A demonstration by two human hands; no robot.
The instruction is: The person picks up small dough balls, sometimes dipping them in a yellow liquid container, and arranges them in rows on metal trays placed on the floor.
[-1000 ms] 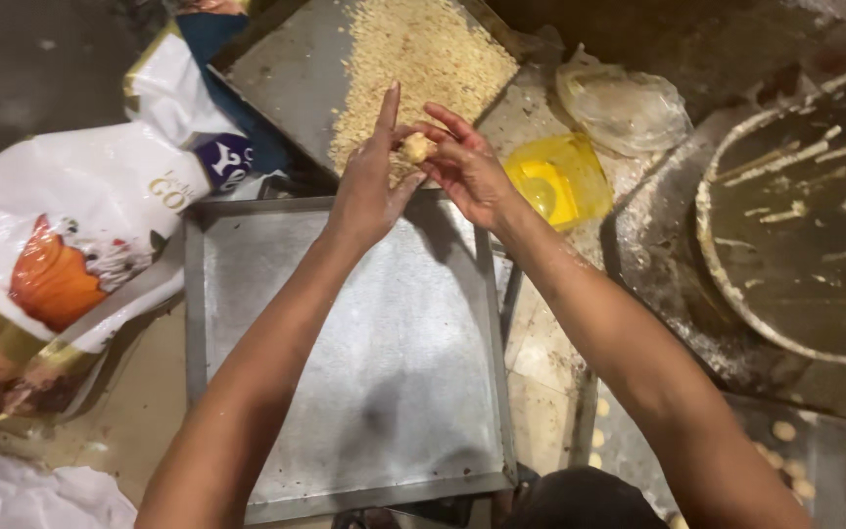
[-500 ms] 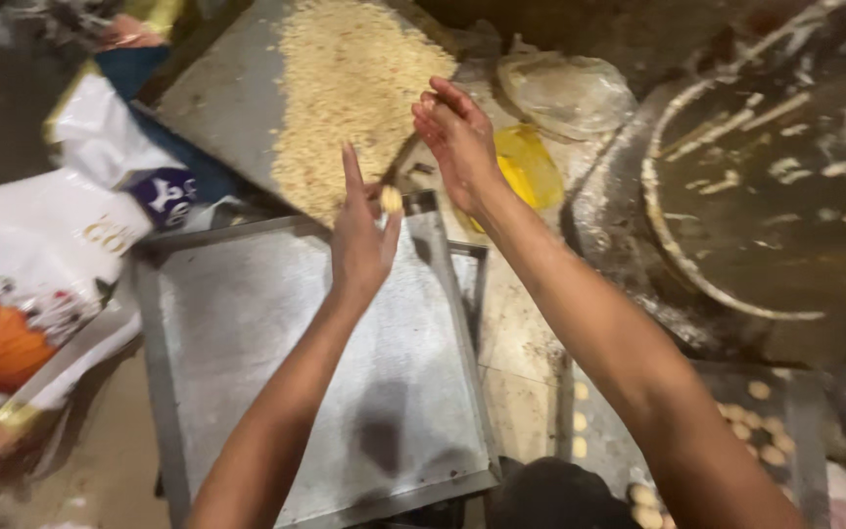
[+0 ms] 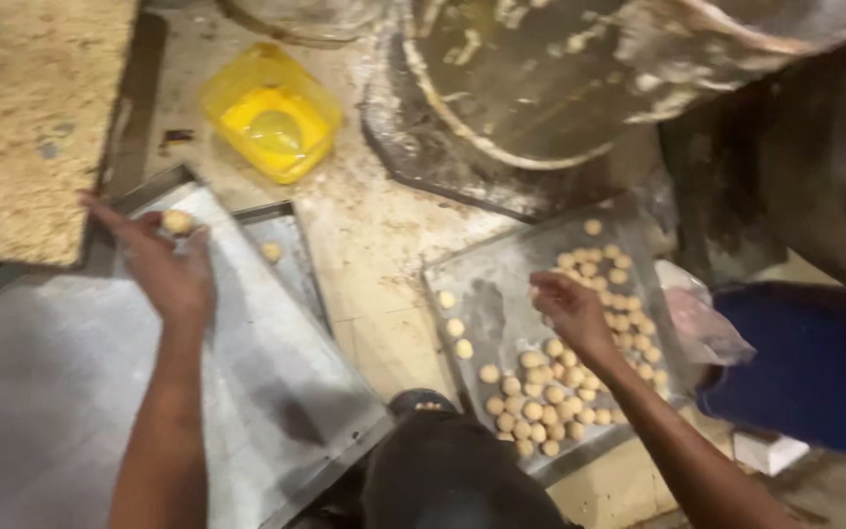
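My left hand (image 3: 164, 266) hovers over the far corner of a large bare metal tray (image 3: 80, 392), fingers spread, with one small dough ball (image 3: 177, 221) at its fingertips. My right hand (image 3: 568, 306) reaches over a smaller metal tray (image 3: 501, 294) covered with several small pale dough balls (image 3: 540, 392). Its fingers are curled over the balls; whether they grip one is not visible. Another single dough ball (image 3: 270, 252) lies on a second tray (image 3: 291, 245) under the big one.
A tray of crumbs (image 3: 22, 118) sits at the far left. A yellow plastic tub (image 3: 268, 113) stands on the floury floor. A big dirty metal bowl (image 3: 560, 78) is beyond it. A blue bag (image 3: 815, 372) and clear plastic (image 3: 707, 328) lie at right.
The view swung right. My hands were together rolling dough above the crumb tray; now the left is at the big tray's corner with a ball, and the right has moved down to the ball-covered tray.
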